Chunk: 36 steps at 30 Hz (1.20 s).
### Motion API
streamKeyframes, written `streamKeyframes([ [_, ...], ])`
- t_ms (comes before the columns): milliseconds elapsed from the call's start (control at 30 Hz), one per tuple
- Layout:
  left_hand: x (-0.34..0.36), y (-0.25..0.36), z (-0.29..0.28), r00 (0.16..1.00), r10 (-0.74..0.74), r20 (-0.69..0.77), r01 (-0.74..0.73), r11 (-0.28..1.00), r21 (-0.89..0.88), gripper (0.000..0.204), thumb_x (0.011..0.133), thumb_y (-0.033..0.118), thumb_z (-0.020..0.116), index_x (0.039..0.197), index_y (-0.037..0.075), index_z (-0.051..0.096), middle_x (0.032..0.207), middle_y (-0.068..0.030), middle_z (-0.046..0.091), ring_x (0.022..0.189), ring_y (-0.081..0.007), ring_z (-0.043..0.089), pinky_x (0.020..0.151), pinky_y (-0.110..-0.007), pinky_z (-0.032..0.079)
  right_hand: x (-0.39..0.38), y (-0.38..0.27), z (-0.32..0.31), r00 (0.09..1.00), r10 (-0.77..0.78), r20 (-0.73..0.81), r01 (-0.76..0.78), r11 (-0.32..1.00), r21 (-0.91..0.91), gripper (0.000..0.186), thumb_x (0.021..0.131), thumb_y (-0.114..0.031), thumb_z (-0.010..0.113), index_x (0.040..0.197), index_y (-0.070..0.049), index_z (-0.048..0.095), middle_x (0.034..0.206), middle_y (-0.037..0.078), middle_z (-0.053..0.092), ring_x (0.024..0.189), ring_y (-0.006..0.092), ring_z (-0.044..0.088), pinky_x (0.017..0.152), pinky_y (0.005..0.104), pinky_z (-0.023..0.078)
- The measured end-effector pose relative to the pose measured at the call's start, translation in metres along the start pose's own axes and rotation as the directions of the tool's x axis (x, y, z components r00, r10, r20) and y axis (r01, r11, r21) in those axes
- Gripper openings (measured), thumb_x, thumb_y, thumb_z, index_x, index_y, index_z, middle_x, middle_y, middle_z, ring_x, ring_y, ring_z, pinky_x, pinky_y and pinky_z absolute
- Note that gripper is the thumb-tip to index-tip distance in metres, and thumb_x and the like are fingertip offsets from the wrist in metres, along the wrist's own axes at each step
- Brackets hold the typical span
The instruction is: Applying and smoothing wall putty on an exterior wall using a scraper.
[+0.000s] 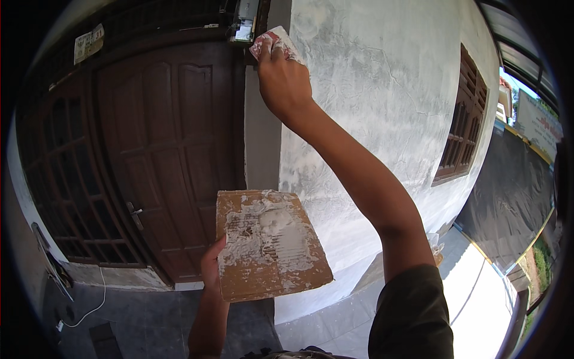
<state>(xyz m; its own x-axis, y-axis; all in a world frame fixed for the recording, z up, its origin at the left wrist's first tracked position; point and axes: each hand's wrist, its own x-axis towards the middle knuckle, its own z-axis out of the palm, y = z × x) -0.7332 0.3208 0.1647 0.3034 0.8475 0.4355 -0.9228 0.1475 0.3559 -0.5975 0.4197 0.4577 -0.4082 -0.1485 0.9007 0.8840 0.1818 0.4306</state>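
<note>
High up, my right hand [286, 84] is closed on a small red and white spreader [284, 37] coated in white paste, at the top of the corner of the grey-white plastered wall [341, 107], just beside a silvery box-like fixture [244, 19]. Lower down, my left hand [212, 263] grips the left edge of a brown cardboard piece [275, 281], which is smeared with white paste and partly hides that hand. Behind the cardboard stands a dark brown panelled door [155, 119] with a metal handle.
A barred window [54, 173] adjoins the door; another [463, 119] is in the right wall. Dark sheeting [502, 185] hangs at the right. A white cable [98, 305] lies on the dark tiled floor [143, 317]; pale covering [323, 323] runs along the wall's foot.
</note>
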Motion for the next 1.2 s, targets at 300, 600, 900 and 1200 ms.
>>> streamKeyframes([
  [300, 0.001, -0.005, -0.01, 0.998, -0.046, -0.03, 0.047, 0.999, 0.004, 0.04, 0.091, 0.024, 0.042, 0.122, -0.002, 0.046, 0.116, -0.0158, 0.056, 0.103, -0.0285, 0.056, 0.091, -0.042, 0.043, 0.062, 0.04, -0.008, 0.973, 0.205, -0.109, -0.209, 0.978, -0.026, 0.026, 0.083, 0.0, 0.046, 0.109, 0.003, 0.048, 0.101, 0.019, 0.056, 0.086, 0.0295, 0.062, 0.066, 0.0345, 0.054],
  [600, 0.001, -0.003, -0.005, 0.997, -0.005, -0.071, 0.008, 0.999, 0.045, 0.039, 0.091, 0.023, 0.043, 0.121, -0.002, 0.046, 0.115, -0.0157, 0.056, 0.103, -0.0286, 0.057, 0.09, -0.042, 0.044, 0.046, 0.027, 0.018, 0.997, 0.082, 0.015, -0.08, 0.99, -0.117, 0.031, 0.076, -0.002, 0.055, 0.102, 0.014, 0.052, 0.078, 0.023, 0.061, 0.066, 0.0315, 0.065, 0.052, 0.0362, 0.053],
  [900, -0.003, -0.014, 0.002, 0.997, -0.063, -0.047, 0.063, 0.998, -0.018, 0.039, 0.09, 0.021, 0.043, 0.12, -0.004, 0.047, 0.114, -0.0174, 0.057, 0.1, -0.0289, 0.058, 0.089, -0.042, 0.045, 0.013, 0.017, 0.015, 0.998, 0.041, 0.046, -0.034, 0.989, -0.144, 0.04, 0.074, -0.002, 0.055, 0.11, 0.015, 0.049, 0.076, 0.022, 0.058, 0.06, 0.0295, 0.063, 0.049, 0.0354, 0.052],
  [1200, -0.018, -0.011, -0.002, 0.996, -0.046, -0.073, 0.046, 0.999, -0.01, 0.04, 0.091, 0.022, 0.042, 0.121, -0.003, 0.046, 0.114, -0.0172, 0.058, 0.101, -0.0285, 0.058, 0.089, -0.041, 0.045, -0.001, 0.028, -0.048, 0.992, 0.11, -0.064, -0.102, 0.988, 0.112, 0.054, 0.066, 0.0, 0.057, 0.118, 0.007, 0.046, 0.086, 0.021, 0.06, 0.062, 0.0335, 0.063, 0.052, 0.0395, 0.052],
])
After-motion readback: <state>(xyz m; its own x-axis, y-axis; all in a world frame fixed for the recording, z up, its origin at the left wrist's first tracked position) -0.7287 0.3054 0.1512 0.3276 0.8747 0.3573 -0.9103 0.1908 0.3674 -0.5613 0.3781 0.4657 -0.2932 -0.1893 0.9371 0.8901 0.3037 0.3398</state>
